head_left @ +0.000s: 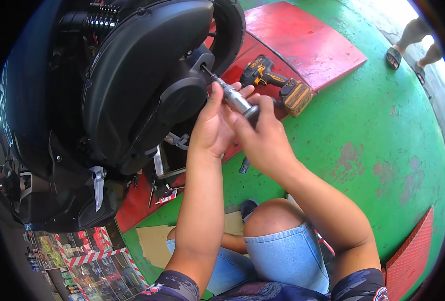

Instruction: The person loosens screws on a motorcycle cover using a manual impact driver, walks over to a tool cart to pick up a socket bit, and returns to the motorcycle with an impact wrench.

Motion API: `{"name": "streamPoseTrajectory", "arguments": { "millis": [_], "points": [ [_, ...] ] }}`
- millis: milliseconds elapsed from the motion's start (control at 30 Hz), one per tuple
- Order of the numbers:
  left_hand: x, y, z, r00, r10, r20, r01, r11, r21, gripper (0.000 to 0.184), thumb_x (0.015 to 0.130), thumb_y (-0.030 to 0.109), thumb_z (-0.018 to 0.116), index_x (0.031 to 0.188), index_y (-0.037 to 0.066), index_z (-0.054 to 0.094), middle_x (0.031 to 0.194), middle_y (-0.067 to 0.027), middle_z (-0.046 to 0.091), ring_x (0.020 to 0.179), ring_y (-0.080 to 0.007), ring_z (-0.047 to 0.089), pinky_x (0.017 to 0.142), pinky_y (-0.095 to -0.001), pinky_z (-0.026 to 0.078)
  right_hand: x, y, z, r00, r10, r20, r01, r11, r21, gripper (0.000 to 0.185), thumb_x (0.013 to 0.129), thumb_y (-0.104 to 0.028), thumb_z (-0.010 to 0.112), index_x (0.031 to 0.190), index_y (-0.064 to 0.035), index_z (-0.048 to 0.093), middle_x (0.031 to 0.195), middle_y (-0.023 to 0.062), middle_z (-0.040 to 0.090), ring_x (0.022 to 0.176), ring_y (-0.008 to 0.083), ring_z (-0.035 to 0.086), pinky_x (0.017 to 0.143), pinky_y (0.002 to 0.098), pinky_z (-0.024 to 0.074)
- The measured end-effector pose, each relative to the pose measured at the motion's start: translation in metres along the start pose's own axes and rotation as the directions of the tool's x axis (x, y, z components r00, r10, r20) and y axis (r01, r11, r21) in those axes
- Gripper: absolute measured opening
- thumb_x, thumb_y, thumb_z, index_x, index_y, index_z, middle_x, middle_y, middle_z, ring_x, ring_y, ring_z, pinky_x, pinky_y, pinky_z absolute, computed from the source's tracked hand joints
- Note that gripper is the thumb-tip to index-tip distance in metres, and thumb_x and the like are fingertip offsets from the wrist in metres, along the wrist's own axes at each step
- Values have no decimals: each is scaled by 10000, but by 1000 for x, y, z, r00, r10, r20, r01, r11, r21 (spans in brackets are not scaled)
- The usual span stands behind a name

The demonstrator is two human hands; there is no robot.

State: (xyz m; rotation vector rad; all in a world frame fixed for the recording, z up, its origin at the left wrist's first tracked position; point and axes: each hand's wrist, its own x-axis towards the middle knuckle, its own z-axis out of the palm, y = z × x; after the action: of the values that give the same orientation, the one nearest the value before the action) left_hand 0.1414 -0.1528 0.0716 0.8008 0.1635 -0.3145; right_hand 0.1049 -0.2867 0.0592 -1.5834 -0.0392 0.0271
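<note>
A silver impact screwdriver (236, 100) slants up to the left, its thin bit reaching into a recess in the black engine-side cover (147, 70) of a scooter. My left hand (213, 125) is closed around the front part of the tool from below, thumb along its side. My right hand (263, 138) grips the dark rear end of the same tool. Whether the bit sits on a screw is hidden inside the recess. Just beyond my hands, a yellow-and-black cordless impact wrench (262, 72) lies on the red platform.
The scooter's rear tyre (231, 40) rises above the red lift platform (303, 37). Below the cover are a metal tray (161, 165) and a small Motul-labelled item (167, 196). A glass display case (99, 266) stands lower left. Another person's sandalled foot (394, 57) is upper right.
</note>
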Motion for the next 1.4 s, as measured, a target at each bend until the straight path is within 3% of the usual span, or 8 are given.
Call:
{"name": "streamPoseTrajectory", "arguments": {
  "millis": [267,333,467,633,867,1000,1100,1400],
  "points": [
    [13,2,-3,950,39,-310,-14,996,83,358,930,190,742,1176,-14,579,1090,-172,679,1006,-255,690,900,-394,580,10,15,8,841,-495,-218,477,869,-133,422,895,-227,706,1192,-18,492,988,187,624,855,324,665,727,431,534],
    [15,2,-16,982,-6,-188,5,1000,-5,348,964,146,678,1227,-39,547,1181,-214,660,1095,-304,673,986,-438,547,12,4,2,901,380,206,-420,653,630,486,999,-449,556,1154,10,517,944,169,636,745,263,670,644,358,539],
    [12,0,-14,999,19,-50,-22,998,-55,407,1009,151,594,1333,-47,448,1338,-299,580,1266,-357,595,1072,-469,490,12,-2,-9,695,345,631,-719,331,611,663,1027,-604,373,1133,32,528,808,144,639,615,214,645,567,293,524],
    [9,-4,-7,979,26,-204,-2,993,118,503,935,353,737,1225,10,510,1118,-199,667,1091,-257,677,955,-394,557,-2,-4,7,992,128,18,-129,985,118,349,949,-222,677,1164,-5,508,857,177,617,684,297,649,635,383,532],
    [8,0,-3,956,118,-268,-62,976,209,282,917,259,771,1049,66,613,890,-63,682,794,-147,675,754,-309,572,-1,6,-2,937,-347,-38,320,898,-301,466,815,-87,772,1209,-43,527,1070,164,552,941,353,616,769,426,515],
    [6,8,-12,972,76,-224,-36,983,178,238,946,171,720,1106,33,610,1015,-143,702,944,-218,699,873,-373,575,2,7,-7,986,-118,-120,133,983,128,406,919,-262,722,1197,-30,537,1024,158,600,910,310,651,749,397,527],
    [2,6,-11,988,137,-75,-128,985,114,241,999,139,610,1194,8,557,1255,-265,640,1177,-364,646,1051,-471,511,7,1,-17,721,490,490,-688,415,596,685,1009,-650,396,1155,0,560,845,199,653,710,264,678,677,339,549],
    [3,1,-5,975,95,-199,-68,988,136,392,960,343,708,1150,37,553,998,-130,663,983,-244,685,889,-400,563,-2,-13,-6,996,-89,15,90,994,-67,417,862,-171,776,1176,-10,555,910,196,629,796,288,670,666,392,523]
  ]
}}
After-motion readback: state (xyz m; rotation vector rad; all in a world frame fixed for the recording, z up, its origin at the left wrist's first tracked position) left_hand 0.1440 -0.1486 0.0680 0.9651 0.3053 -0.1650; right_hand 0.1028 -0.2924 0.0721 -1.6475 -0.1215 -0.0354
